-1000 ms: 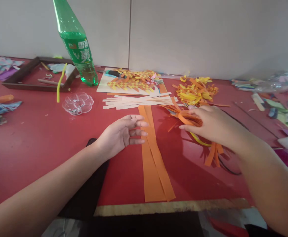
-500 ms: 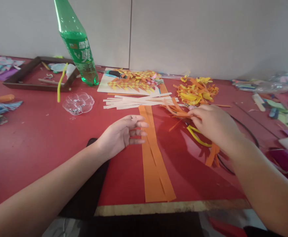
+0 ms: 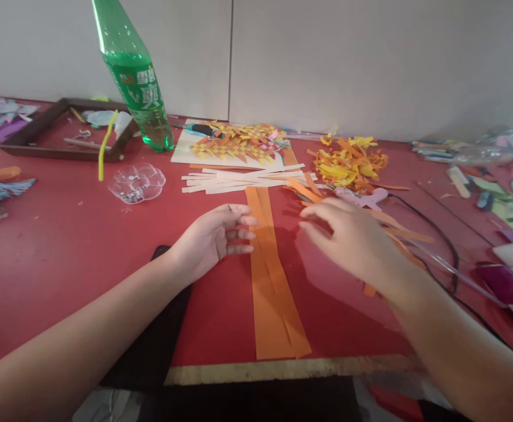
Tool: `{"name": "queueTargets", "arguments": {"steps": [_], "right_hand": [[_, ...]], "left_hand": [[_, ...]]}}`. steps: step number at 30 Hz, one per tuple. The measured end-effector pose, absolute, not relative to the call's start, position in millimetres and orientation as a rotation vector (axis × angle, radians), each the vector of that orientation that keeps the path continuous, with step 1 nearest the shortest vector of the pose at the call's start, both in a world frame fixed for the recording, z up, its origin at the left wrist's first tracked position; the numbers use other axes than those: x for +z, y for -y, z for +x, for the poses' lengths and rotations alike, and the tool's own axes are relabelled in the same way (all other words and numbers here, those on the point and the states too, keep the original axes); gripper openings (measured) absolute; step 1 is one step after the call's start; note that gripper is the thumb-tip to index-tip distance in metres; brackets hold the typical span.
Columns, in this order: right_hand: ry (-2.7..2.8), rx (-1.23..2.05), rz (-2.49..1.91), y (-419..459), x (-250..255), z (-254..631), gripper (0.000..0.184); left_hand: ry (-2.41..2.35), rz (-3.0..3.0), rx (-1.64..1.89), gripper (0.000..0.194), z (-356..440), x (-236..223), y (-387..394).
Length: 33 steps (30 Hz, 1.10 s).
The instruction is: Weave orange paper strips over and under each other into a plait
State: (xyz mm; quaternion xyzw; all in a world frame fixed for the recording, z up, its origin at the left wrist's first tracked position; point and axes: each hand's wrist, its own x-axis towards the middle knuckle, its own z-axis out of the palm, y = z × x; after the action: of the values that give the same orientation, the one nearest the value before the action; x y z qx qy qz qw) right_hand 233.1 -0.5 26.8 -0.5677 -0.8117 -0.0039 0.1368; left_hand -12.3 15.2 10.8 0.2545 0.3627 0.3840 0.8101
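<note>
Two overlapping orange strips (image 3: 262, 287) lie lengthwise on the red table (image 3: 63, 252) between the hands, which are apart: the left hand (image 3: 216, 237), fingers loosely curled and holding nothing visible, is at their left edge, and the blurred right hand (image 3: 348, 240), thumb and fingers parted, is to their right. Beyond lie white strips (image 3: 238, 180), too jumbled to count, one clear flower-shaped dish (image 3: 137, 183) with small bits (image 3: 135, 194) inside, and one green bottle (image 3: 139, 88) partly filled with liquid (image 3: 126, 64).
</note>
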Motion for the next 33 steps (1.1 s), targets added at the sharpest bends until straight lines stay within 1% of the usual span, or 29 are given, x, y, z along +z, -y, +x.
{"name": "queueTargets", "arguments": {"steps": [2, 3, 5, 7, 9, 12, 15, 22, 25, 28, 30, 33], "right_hand": [[2.352, 0.096, -1.563, 6, 17, 213, 0.019], [2.364, 0.122, -1.512, 8, 11, 204, 0.023], [2.417, 0.149, -1.411, 11, -2, 190, 0.039], [2.452, 0.179, -1.392, 13, -11, 184, 0.045], [2.431, 0.221, -1.403, 14, -17, 183, 0.043], [2.360, 0.261, -1.407, 17, -20, 185, 0.033], [2.316, 0.290, -1.406, 20, -19, 186, 0.026], [2.223, 0.362, -1.403, 21, -20, 189, 0.025], [2.194, 0.408, -1.361, 22, -21, 190, 0.023], [2.153, 0.472, -1.320, 25, -19, 189, 0.023], [2.118, 0.518, -1.290, 27, -16, 189, 0.023], [2.069, 0.570, -1.240, 28, -10, 190, 0.022]], "left_hand": [[-0.829, 0.544, 0.826, 0.007, -11, 8, -16], [-0.856, 0.551, 0.818, 0.006, -11, 7, -16], [-0.887, 0.574, 0.785, 0.005, -10, 4, -15], [-0.878, 0.591, 0.744, 0.005, -10, 2, -14], [-0.858, 0.589, 0.728, 0.004, -9, 2, -13], [-0.867, 0.573, 0.736, 0.001, -8, 3, -11], [-0.898, 0.591, 0.732, 0.003, -7, 3, -11], [-0.940, 0.803, 0.874, 0.007, -6, 1, -10], [-1.058, 1.179, 0.983, 0.014, -7, -5, -5], [-1.121, 1.500, 1.032, 0.030, -8, -9, 0], [-1.168, 1.586, 1.011, 0.037, -9, -10, 2], [-1.232, 1.557, 1.000, 0.038, -9, -10, 2]]}}
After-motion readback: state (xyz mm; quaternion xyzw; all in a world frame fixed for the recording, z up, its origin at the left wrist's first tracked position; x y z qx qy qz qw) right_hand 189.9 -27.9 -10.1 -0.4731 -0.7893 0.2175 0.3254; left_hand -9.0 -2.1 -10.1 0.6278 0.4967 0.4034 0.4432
